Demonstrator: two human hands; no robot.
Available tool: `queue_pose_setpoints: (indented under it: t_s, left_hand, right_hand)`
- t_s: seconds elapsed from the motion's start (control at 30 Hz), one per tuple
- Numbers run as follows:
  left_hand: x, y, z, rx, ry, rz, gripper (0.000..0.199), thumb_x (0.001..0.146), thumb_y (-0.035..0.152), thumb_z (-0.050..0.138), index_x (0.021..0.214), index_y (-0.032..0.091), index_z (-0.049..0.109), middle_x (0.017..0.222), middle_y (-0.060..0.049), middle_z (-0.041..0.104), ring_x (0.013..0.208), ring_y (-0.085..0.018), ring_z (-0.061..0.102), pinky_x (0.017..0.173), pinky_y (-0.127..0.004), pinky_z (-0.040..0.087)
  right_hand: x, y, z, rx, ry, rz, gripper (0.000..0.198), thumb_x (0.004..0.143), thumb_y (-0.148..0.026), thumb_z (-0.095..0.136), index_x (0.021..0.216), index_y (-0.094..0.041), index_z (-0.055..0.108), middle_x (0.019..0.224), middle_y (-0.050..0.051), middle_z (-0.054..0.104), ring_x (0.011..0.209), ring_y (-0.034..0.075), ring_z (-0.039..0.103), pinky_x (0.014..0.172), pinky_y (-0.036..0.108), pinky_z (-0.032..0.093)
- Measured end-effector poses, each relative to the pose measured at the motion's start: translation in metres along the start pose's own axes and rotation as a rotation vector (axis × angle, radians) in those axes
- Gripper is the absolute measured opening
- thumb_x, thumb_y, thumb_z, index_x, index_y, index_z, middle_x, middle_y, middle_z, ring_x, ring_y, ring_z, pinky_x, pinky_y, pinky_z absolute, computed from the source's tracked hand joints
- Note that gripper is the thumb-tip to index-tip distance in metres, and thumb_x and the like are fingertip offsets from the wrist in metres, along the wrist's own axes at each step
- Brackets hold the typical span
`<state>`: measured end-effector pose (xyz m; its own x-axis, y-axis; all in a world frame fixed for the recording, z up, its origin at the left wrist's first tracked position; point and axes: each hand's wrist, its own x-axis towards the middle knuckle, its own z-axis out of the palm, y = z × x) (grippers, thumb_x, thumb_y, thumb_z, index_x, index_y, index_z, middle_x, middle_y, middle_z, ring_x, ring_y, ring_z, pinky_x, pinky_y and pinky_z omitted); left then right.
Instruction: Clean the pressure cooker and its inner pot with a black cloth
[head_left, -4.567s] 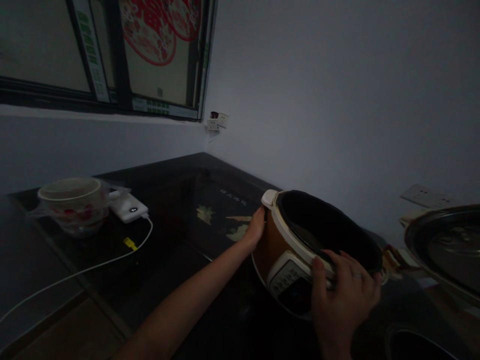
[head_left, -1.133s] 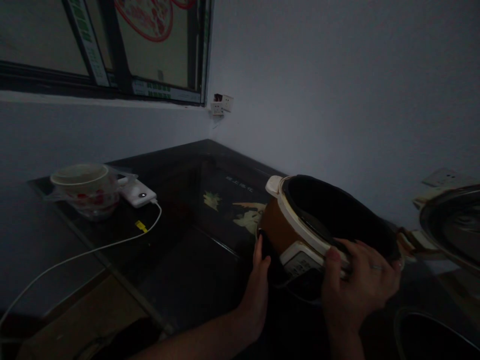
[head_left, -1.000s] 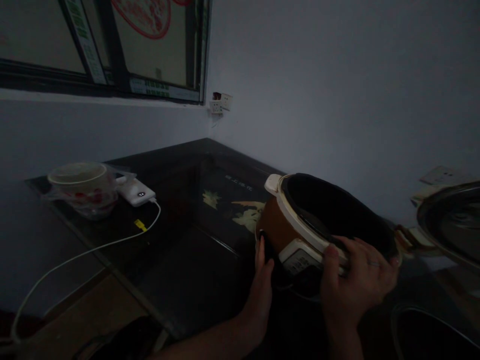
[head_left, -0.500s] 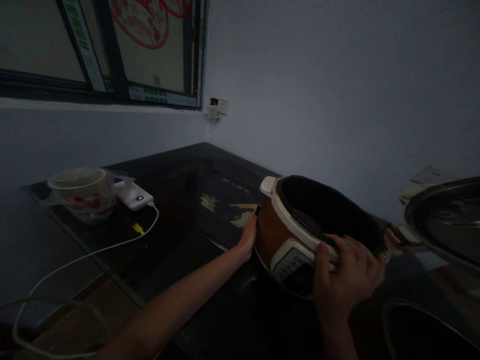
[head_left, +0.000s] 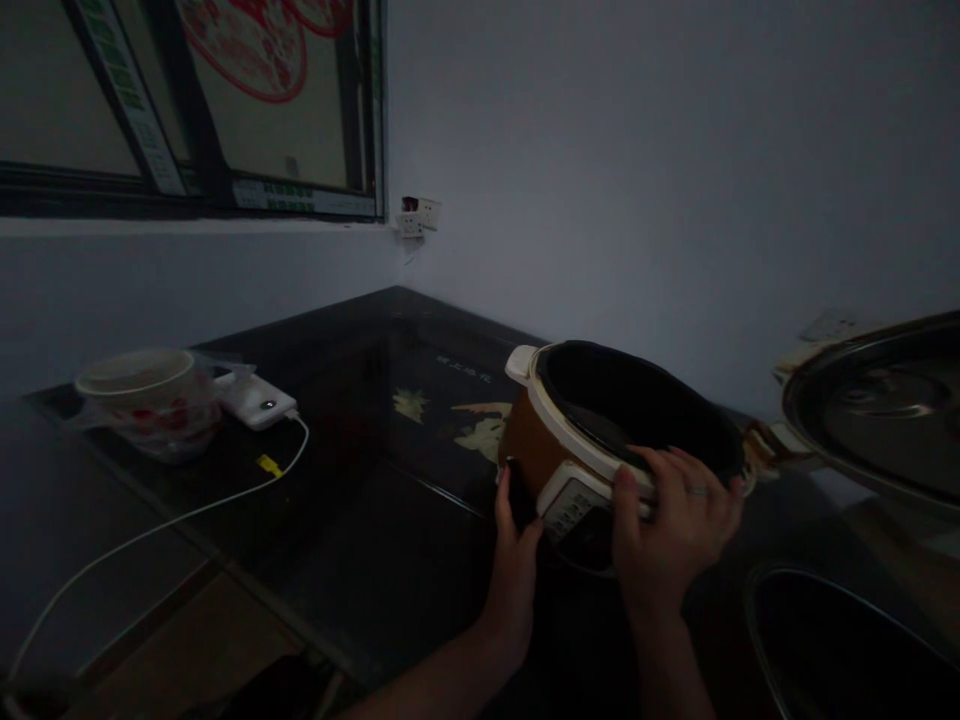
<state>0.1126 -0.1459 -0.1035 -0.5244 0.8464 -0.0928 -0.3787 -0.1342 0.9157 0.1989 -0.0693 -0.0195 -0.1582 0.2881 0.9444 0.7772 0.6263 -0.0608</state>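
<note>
A brown and white electric cooker sits tilted on the dark counter, its lid swung open to the right and its dark inside showing. My right hand grips the front rim above the control panel, thumb outside and fingers over the edge. My left hand is at the cooker's left front side, below the rim. Between its thumb and fingers is a small dark thing, too dim to name.
A dark pot with a pale rim stands at the lower right. On the left are a bagged bowl, a white device and its white cable. Wall sockets are in the far corner.
My left hand has come from the cooker's left side round toward its front, nearer the control panel. My right hand stays on the rim. The view has shifted slightly right.
</note>
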Motion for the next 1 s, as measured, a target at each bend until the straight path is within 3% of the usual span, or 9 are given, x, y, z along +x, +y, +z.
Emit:
queue_pose_setpoints:
  t_s: [0.2, 0.37, 0.63, 0.8, 0.9, 1.0]
  left_hand:
    - [-0.017, 0.0, 0.007, -0.09, 0.013, 0.012, 0.083, 0.08, 0.03, 0.06, 0.15, 0.031, 0.017, 0.163, -0.004, 0.021, 0.148, -0.022, 0.025, 0.118, -0.037, 0.031]
    - [-0.019, 0.002, 0.012, -0.096, -0.042, 0.174, 0.084, 0.073, 0.026, 0.063, 0.146, 0.024, 0.02, 0.162, -0.009, 0.021, 0.149, -0.023, 0.021, 0.121, -0.038, 0.025]
    - [-0.013, 0.017, 0.014, 0.282, -0.048, 0.453, 0.067, 0.085, 0.018, 0.055, 0.146, 0.028, 0.03, 0.162, -0.006, 0.023, 0.15, -0.021, 0.016, 0.124, -0.042, 0.013]
    - [-0.001, 0.018, 0.0, 0.421, -0.066, 0.582, 0.06, 0.091, 0.018, 0.048, 0.148, 0.031, 0.036, 0.16, -0.004, 0.029, 0.148, -0.022, 0.022, 0.122, -0.044, 0.017]
    - [0.0, 0.021, -0.008, 0.442, -0.057, 0.604, 0.057, 0.092, 0.015, 0.044, 0.147, 0.028, 0.04, 0.157, -0.004, 0.036, 0.145, -0.022, 0.03, 0.121, -0.044, 0.022]
    - [-0.002, 0.028, -0.013, 0.473, -0.1, 0.601, 0.055, 0.094, 0.014, 0.041, 0.147, 0.03, 0.041, 0.156, -0.002, 0.038, 0.144, -0.021, 0.032, 0.119, -0.042, 0.026]
  right_hand:
    - [0.002, -0.003, -0.005, 0.027, -0.07, 0.023, 0.029, 0.095, -0.039, 0.049, 0.105, -0.018, 0.067, 0.103, 0.008, 0.069, 0.111, 0.028, 0.058, 0.11, 0.058, 0.027]
    - [0.003, -0.002, -0.008, 0.067, -0.083, -0.001, 0.031, 0.095, -0.033, 0.051, 0.121, -0.019, 0.061, 0.117, 0.009, 0.068, 0.119, 0.026, 0.055, 0.113, 0.056, 0.023]
    - [-0.002, 0.002, -0.015, 0.284, -0.111, 0.038, 0.036, 0.091, -0.018, 0.052, 0.126, -0.02, 0.056, 0.125, 0.01, 0.064, 0.127, 0.025, 0.051, 0.115, 0.061, 0.015]
    - [-0.008, 0.004, -0.019, 0.403, -0.1, 0.05, 0.034, 0.09, -0.014, 0.05, 0.123, -0.022, 0.058, 0.124, 0.009, 0.065, 0.129, 0.025, 0.051, 0.116, 0.062, 0.016]
    - [-0.018, 0.002, -0.018, 0.396, -0.081, 0.076, 0.039, 0.092, -0.013, 0.048, 0.129, -0.024, 0.054, 0.134, 0.009, 0.058, 0.136, 0.024, 0.043, 0.116, 0.061, 0.019]
    - [-0.034, 0.0, -0.014, 0.315, -0.086, 0.189, 0.048, 0.095, -0.017, 0.046, 0.142, -0.027, 0.041, 0.152, 0.011, 0.039, 0.145, 0.028, 0.027, 0.114, 0.067, 0.018]
